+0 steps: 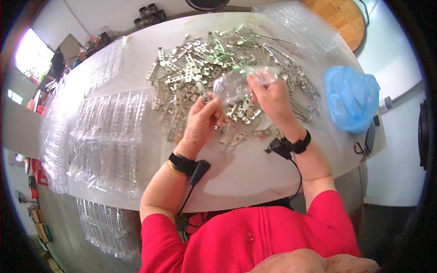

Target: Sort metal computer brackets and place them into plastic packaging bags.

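A big pile of small perforated metal brackets covers the far middle of the white table. My right hand grips the edge of a small clear plastic bag held up over the pile. My left hand pinches the bag's lower left side, and its fingers may also hold a bracket; I cannot tell. Both wrists wear black bands with a small black device and cable.
Strips of clear plastic bags lie spread across the table's left and hang over its edge. More clear bags sit at the far right. A crumpled blue plastic bag lies at the right edge. Cluttered shelves stand at far left.
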`<action>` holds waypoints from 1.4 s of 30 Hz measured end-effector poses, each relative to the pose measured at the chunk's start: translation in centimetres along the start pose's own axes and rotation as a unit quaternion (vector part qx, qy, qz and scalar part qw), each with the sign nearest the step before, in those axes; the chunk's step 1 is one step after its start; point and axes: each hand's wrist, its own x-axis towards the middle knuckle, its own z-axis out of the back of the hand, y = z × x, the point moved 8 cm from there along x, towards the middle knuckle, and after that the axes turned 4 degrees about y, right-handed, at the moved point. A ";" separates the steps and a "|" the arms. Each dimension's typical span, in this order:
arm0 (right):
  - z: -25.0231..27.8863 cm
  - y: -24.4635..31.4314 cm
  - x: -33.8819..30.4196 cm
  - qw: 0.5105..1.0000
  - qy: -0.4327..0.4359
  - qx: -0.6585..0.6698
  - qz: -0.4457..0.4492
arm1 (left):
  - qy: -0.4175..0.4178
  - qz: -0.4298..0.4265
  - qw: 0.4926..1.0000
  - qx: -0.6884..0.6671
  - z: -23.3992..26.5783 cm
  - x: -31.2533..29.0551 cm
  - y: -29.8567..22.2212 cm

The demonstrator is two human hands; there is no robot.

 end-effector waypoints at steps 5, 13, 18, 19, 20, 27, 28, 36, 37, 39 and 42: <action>1.9 -2.5 1.9 0.992 -0.077 -0.096 0.014 | -0.022 -0.015 0.961 0.275 -3.9 -1.8 -1.2; 1.7 -3.3 1.5 0.983 -0.114 -0.143 0.014 | 0.186 -0.188 0.735 0.625 -15.8 -5.5 4.7; 0.8 -1.5 0.8 0.983 -0.096 -0.152 0.021 | 0.184 -0.222 0.650 0.703 -17.3 -5.8 6.2; 1.1 -1.4 0.7 0.983 -0.100 -0.151 0.018 | 0.181 -0.232 0.632 0.717 -17.4 -5.8 6.5; 1.1 -1.3 0.7 0.984 -0.088 -0.151 0.022 | 0.186 -0.231 0.630 0.718 -17.5 -5.8 6.9; 0.6 -1.4 1.0 0.983 -0.075 -0.162 0.033 | 0.159 -0.357 0.580 0.715 -19.1 -7.2 7.0; 0.5 -1.6 1.0 0.984 -0.067 -0.164 0.021 | 0.169 -0.368 0.576 0.710 -19.3 -7.4 7.0; 0.2 -2.3 0.9 0.989 -0.072 -0.128 0.021 | 0.160 -0.380 0.553 0.724 -19.6 -8.2 7.0; 0.2 -2.3 1.0 0.990 -0.075 -0.114 0.031 | 0.157 -0.384 0.549 0.726 -19.7 -8.4 7.0; 0.0 -3.0 1.1 0.993 -0.052 -0.107 0.026 | 0.150 -0.391 0.543 0.728 -19.6 -8.5 7.6; -1.1 -3.5 1.3 0.998 -0.009 -0.065 -0.002 | 0.139 -0.390 0.540 0.733 -19.5 -8.6 7.3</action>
